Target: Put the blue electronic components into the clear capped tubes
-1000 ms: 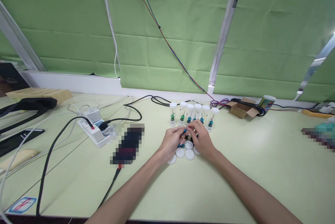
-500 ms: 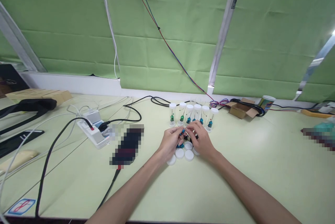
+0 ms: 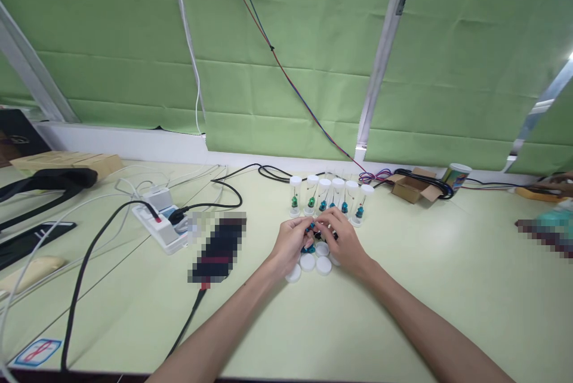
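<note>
My left hand [image 3: 290, 243] and my right hand [image 3: 342, 240] meet at the middle of the pale green table, fingers pinched together on a small blue part [image 3: 310, 228] held between them. Just behind the hands stands a row of clear tubes with white caps [image 3: 329, 195], each with a green or blue piece inside. Loose white caps [image 3: 307, 262] lie on the table under and in front of the hands, with another small blue piece [image 3: 308, 249] among them.
A white power strip [image 3: 161, 222] with black and white cables lies to the left, beside a blurred dark object [image 3: 218, 252]. An open cardboard box [image 3: 414, 187] and a cup [image 3: 455, 176] stand at the back right. Green blinds hang behind the table.
Both hands have stayed at the same spot. The fingers have shifted slightly around the small blue part, closing a little lower and tighter.
</note>
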`<state>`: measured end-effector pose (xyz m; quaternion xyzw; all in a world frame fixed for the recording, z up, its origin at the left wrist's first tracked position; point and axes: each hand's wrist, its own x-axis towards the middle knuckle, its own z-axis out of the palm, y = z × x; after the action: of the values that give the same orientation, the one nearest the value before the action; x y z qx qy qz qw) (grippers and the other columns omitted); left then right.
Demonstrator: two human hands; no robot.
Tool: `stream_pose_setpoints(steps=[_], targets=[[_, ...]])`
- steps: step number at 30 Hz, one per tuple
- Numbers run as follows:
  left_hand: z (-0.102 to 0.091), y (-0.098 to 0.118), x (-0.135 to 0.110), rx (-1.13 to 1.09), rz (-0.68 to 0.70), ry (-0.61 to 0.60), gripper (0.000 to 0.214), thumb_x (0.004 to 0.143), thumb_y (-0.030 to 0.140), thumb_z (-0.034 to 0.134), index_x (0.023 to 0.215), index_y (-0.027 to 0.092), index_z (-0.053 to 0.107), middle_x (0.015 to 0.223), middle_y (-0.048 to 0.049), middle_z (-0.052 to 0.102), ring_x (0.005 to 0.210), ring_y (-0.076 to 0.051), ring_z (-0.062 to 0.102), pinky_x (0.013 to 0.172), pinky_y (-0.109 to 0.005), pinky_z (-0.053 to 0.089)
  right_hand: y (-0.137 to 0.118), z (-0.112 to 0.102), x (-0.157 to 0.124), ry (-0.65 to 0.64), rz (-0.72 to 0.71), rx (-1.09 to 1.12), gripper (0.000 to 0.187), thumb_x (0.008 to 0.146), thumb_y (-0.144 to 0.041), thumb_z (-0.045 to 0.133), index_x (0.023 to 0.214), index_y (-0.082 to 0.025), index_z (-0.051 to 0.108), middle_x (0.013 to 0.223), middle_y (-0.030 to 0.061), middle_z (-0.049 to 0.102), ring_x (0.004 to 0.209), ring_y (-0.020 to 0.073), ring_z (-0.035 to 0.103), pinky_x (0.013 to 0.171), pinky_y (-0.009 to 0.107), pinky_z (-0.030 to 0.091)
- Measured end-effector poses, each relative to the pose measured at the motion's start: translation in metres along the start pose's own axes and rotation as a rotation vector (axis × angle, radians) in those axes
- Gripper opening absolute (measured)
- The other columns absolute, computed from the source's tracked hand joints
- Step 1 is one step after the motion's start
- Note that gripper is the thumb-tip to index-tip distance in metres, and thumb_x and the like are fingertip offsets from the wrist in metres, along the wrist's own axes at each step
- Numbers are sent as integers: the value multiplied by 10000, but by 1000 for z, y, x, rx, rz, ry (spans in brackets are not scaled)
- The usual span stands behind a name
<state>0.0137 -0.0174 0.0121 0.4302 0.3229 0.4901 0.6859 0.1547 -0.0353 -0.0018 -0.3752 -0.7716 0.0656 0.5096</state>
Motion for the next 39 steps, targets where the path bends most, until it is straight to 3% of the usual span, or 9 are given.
stream_pose_setpoints(steps=[16, 23, 29, 39], targets=[[-1, 0, 1, 36, 19, -4, 239, 669, 328, 709, 667, 99, 638, 555, 19, 479, 429, -39, 341, 430, -216, 231, -1, -2, 1, 2, 15, 3, 168, 959, -219, 414, 979, -223, 581, 947, 73, 522, 866, 193, 547, 725, 331, 481], [-1, 1, 1, 73, -3, 37, 230, 657, 318, 690, 729, 103, 650, 635, -13, 561, 402, -27, 345, 424, -215, 219, 18, -18, 4, 75, 60, -122, 192, 960, -237, 403, 964, -209, 592, 931, 79, 562, 836, 195, 558, 696, 315, 466], [0, -1, 2, 100, 19, 104, 236, 674, 308, 677, 793, 109, 631, 632, -20, 573, 401, -26, 338, 416, -205, 223, 38, -34, 5, -48, 175, -407, 169, 916, -202, 474, 966, -213, 635, 934, 53, 648, 690, 172, 586, 628, 295, 424], [-3, -7, 5, 127, 39, 112, 259, 690, 317, 681, 842, 144, 562, 612, -13, 570, 418, -44, 343, 391, -195, 236, 49, -39, 1, -299, 309, -718, 198, 851, -119, 508, 823, -223, 674, 833, 67, 680, 731, 215, 616, 506, 253, 249]])
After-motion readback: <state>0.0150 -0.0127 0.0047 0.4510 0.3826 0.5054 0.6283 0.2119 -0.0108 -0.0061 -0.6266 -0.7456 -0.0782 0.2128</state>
